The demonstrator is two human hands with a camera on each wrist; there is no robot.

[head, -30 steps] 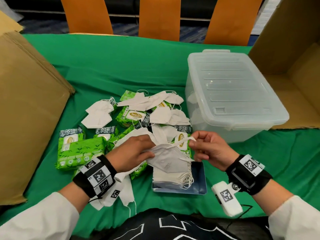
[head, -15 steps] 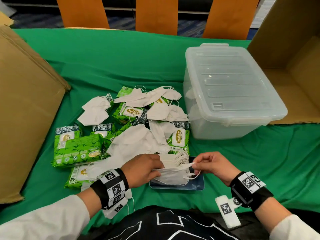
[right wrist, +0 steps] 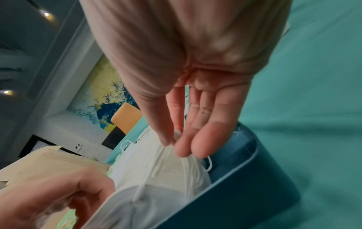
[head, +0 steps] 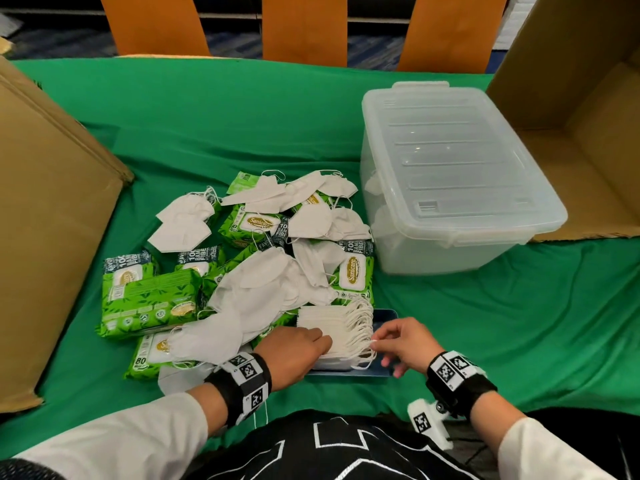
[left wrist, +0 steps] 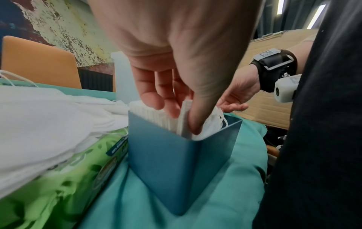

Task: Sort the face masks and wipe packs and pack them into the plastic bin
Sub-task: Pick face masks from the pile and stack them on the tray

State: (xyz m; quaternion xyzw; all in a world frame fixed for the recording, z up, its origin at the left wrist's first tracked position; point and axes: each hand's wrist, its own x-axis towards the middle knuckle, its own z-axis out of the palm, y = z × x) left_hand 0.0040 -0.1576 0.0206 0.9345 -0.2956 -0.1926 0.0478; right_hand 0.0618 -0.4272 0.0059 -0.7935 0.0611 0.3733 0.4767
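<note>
A small blue box (head: 385, 315) near the table's front edge holds a row of white face masks (head: 332, 320) standing on edge. My left hand (head: 320, 342) pinches the nearest mask (left wrist: 185, 117) between thumb and fingers inside the blue box (left wrist: 176, 162). My right hand (head: 375, 342) pinches that row's ear loops (right wrist: 188, 167) at the right end of the blue box (right wrist: 245, 186). Loose masks (head: 263, 285) and green wipe packs (head: 149, 299) lie heaped behind and left. The clear plastic bin (head: 450, 168) stands at the right with its lid on.
A flat cardboard box (head: 52, 220) lies at the left and an open cardboard box (head: 588, 116) at the right behind the bin. Orange chair backs (head: 304, 29) line the far edge. Bare green cloth (head: 242, 116) stretches beyond the heap and right of the blue box.
Both hands brought the mask down from above the blue box and set it into the row. The right hand now holds the ear loops low at the box's right end.
</note>
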